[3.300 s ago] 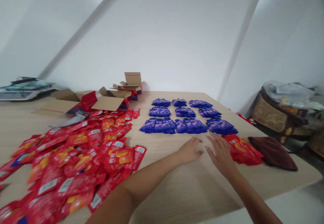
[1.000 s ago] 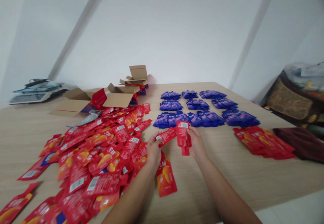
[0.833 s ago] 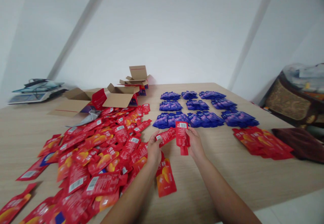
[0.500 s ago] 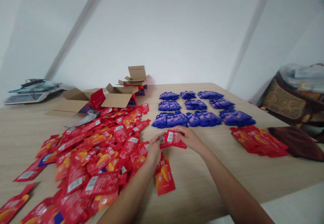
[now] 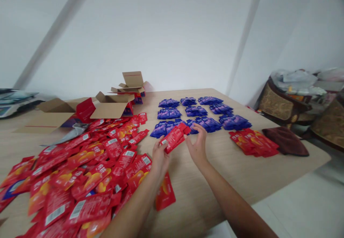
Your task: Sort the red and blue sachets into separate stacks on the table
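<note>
My left fingers (image 5: 156, 147), closed, grip red packets (image 5: 174, 137) above the surface (image 5: 193, 198), right of the loose pile (image 5: 91, 173) and before the blue stacks (image 5: 234, 122); my right fingers (image 5: 201, 132), parted and curved, hold nothing, just beside the packets' right end.

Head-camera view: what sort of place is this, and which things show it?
Possibly a small packing room: open cardboard boxes, a heap of loose red pouches and rows of grouped purple pouches share one wooden-looking table.
</note>
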{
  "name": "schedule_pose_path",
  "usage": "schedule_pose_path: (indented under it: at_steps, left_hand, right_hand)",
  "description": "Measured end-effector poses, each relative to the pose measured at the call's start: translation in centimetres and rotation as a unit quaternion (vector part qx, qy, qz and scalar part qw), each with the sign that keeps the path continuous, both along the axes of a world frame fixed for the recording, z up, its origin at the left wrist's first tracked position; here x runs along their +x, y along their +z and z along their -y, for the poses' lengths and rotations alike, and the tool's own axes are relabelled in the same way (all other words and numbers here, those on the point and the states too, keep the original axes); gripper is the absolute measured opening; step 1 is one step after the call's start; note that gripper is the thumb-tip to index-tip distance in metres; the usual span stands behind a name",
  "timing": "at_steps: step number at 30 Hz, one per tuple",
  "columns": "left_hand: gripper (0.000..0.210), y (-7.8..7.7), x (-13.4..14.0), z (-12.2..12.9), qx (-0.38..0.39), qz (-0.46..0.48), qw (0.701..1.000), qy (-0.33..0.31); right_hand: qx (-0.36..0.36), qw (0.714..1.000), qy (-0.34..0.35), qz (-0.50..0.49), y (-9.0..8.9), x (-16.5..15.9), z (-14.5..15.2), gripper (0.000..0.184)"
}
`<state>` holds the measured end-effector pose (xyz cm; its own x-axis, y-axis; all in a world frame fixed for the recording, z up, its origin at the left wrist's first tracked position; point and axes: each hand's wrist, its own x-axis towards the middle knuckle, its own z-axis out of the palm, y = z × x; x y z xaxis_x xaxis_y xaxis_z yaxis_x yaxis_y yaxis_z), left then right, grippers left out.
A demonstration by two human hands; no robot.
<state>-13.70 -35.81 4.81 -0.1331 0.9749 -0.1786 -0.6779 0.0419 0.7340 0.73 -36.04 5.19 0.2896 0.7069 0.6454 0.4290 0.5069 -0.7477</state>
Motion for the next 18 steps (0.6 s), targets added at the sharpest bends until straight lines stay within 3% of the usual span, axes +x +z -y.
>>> schedule_pose_path:
  at_steps: [3,5,6,10,14,18]
  left_hand:
    - [0.038,1.0,1.0,-0.3,-0.011,0.032,0.999,-0.039]
    - [0.029,1.1,2.6,0.3,-0.03,0.05,0.993,-0.104]
    - [0.023,1.0,3.5,0.7,-0.043,0.055,0.988,-0.137]
    - [0.014,0.3,6.9,2.6,-0.065,0.044,0.976,-0.205]
    - [0.008,-0.6,7.7,3.5,-0.067,-0.02,0.956,-0.284]
    - [0.02,-1.8,6.2,3.5,-0.07,-0.103,0.925,-0.36]
  right_hand:
    - [-0.1,0.975,0.125,-0.155,-1.2,-0.1,0.4,0.052]
    - [-0.143,0.95,0.213,-0.18,-1.7,-0.6,0.8,0.056]
    - [-0.147,0.947,0.222,-0.181,-1.9,-0.9,1.1,0.056]
    - [-0.142,0.96,0.149,-0.19,-1.7,-0.6,1.9,0.049]
    - [-0.138,0.967,0.067,-0.204,-0.3,3.2,1.7,0.049]
    - [-0.155,0.984,-0.083,-0.024,1.1,10.7,1.4,0.069]
